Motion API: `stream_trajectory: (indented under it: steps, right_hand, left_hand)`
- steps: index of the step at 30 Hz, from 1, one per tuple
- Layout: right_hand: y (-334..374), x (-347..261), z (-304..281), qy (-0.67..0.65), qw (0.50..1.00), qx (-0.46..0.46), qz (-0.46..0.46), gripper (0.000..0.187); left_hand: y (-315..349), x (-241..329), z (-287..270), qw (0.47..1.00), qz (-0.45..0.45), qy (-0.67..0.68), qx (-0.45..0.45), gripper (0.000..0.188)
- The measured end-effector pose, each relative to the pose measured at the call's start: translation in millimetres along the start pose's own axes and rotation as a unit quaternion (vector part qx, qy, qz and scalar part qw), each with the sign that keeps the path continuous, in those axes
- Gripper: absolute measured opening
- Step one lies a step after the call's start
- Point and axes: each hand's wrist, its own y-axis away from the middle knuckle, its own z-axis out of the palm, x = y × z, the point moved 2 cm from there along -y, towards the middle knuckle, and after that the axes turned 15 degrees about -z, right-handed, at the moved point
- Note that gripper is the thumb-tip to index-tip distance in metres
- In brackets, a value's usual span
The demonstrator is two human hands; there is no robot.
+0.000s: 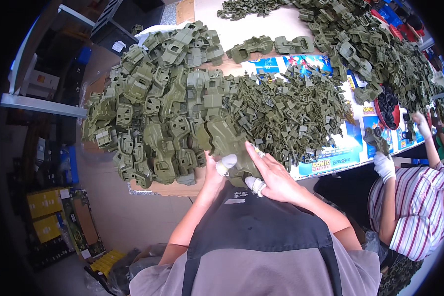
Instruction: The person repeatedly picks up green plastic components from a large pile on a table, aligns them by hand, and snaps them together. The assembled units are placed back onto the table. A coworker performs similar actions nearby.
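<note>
Gripping green plastic shell [223, 135] in fingers of left hand [215, 172] and right hand [278, 181]; crowded by stacked shells [158, 101] left of small-parts heap [291, 113].

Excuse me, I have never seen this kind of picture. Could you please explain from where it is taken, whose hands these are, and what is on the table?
There is no machine here. A person wears a camera on the head, looking down, and its wide lens bends straight edges near the rim. The bare forearms in the lower middle are the wearer's own.

The left hand and right hand hold an olive-green molded part between them. Some of their digits have white coverings.

On the table, a pile of larger green pieces lies to the left, and a pile of small green parts lies beside it.

At the right, the white-gloved hand belongs to another person in a striped shirt.
</note>
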Motion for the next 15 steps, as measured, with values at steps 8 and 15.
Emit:
stream_trajectory:
  steps: [8, 15]
  right_hand:
    - [0, 27, 7, -0.138, 0.979, 0.095, -0.116, 0.085]
    - [12, 54, 18, -0.559, 0.810, 0.147, 0.095, 0.067]
  left_hand:
    - [7, 23, 21, 0.994, 0.107, -0.002, 0.013, 0.036]
    - [7, 21, 9, 0.986, 0.155, -0.023, 0.047, 0.061]
